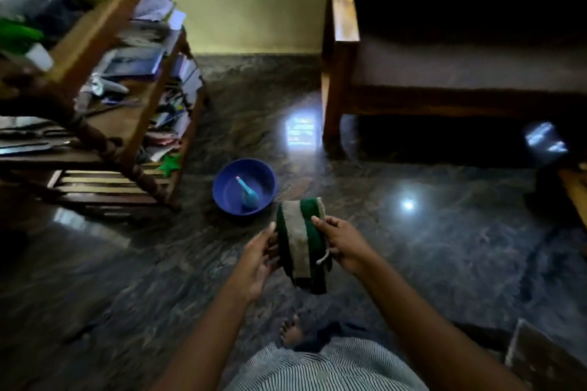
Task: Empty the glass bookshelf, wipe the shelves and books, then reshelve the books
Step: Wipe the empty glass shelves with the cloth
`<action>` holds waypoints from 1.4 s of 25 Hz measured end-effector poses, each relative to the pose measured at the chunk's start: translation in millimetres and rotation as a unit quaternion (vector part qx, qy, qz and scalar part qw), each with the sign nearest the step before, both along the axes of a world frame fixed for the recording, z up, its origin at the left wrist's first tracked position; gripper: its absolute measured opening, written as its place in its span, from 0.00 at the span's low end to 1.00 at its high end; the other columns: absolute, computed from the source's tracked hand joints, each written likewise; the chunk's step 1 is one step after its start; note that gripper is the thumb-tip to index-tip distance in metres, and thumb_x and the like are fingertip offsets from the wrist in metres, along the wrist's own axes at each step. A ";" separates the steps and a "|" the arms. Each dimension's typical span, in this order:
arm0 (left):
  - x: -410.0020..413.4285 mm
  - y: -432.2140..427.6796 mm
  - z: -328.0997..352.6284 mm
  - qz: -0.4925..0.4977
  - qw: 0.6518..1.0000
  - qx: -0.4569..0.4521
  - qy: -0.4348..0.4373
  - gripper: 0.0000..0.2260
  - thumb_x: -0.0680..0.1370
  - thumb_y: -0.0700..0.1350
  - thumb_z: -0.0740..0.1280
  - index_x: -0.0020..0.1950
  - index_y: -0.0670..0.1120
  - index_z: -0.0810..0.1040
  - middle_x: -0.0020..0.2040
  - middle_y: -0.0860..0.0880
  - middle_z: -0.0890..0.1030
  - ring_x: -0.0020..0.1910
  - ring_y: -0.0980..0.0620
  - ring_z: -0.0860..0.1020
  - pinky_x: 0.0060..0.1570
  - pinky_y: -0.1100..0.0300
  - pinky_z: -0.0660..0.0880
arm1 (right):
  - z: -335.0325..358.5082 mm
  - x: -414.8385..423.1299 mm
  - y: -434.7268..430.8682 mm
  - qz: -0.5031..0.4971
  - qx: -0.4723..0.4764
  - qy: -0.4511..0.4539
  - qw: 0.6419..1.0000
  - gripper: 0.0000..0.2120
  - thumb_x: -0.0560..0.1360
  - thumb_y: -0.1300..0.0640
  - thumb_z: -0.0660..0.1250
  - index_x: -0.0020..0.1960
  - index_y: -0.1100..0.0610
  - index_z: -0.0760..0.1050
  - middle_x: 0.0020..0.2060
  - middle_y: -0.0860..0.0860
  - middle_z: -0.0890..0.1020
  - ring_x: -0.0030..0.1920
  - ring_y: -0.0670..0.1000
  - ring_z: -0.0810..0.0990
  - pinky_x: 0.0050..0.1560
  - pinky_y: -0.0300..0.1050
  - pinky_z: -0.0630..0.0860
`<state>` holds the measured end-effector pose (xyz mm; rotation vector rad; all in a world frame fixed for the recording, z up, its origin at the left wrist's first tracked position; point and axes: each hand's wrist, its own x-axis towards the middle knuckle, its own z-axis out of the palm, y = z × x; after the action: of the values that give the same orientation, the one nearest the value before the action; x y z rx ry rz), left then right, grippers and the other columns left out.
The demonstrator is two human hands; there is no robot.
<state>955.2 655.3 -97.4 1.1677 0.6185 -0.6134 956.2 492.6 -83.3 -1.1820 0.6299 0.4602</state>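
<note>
Standing over a dark polished stone floor (444, 263), a person held a green-and-beige striped cloth (300, 241) between both hands at about waist height. The left hand (259, 255) cupped the cloth's left edge, its grip loosely curled with the thumb against the fabric, while the right hand (341, 243) pinched the cloth's right edge between thumb and fingers. The cloth hung folded, a short white cord dangling from its right side. Just beyond it, a blue plastic basin (254, 168) sat on the floor holding a small light-blue bottle (248, 195). To the left stood a wooden bookshelf (149, 82), its shelves crowded with untidy books and papers (152, 51); green objects, too blurred to name, rested on top. A wooden-framed sofa (340, 57) stood at right against the yellow wall (241, 9). A bare foot (290, 332) showed below the cloth.
</note>
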 end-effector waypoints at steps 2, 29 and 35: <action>26.9 17.6 -9.7 0.035 0.998 0.042 -0.012 0.10 0.80 0.49 0.59 0.53 0.46 0.77 0.44 0.50 0.81 0.40 0.55 0.78 0.41 0.59 0.72 | -11.9 32.7 8.7 0.009 -0.037 0.009 0.999 0.07 0.77 0.63 0.63 0.53 0.65 0.74 0.38 0.55 0.80 0.28 0.43 0.79 0.24 0.32 0.72; 287.8 158.9 -501.4 0.446 0.854 0.053 0.263 0.14 0.79 0.43 0.64 0.63 0.41 0.74 0.60 0.42 0.77 0.56 0.44 0.76 0.58 0.49 0.72 | -549.9 469.2 162.6 0.525 -0.425 -0.270 0.686 0.34 0.67 0.68 0.68 0.72 0.59 0.62 0.68 0.57 0.68 0.66 0.58 0.69 0.63 0.50 0.68; 294.4 153.0 -532.1 0.454 0.863 0.004 0.222 0.06 0.79 0.43 0.63 0.55 0.47 0.76 0.53 0.45 0.80 0.52 0.47 0.78 0.49 0.54 0.73 | -626.7 468.1 163.5 0.560 -0.403 -0.402 0.602 0.44 0.62 0.48 0.75 0.71 0.65 0.61 0.67 0.61 0.68 0.67 0.55 0.64 0.68 0.49 0.62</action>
<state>1249.6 808.3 -629.5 0.6058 1.4503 -0.0446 1424.3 656.1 -710.0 -2.4133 -0.9595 0.5963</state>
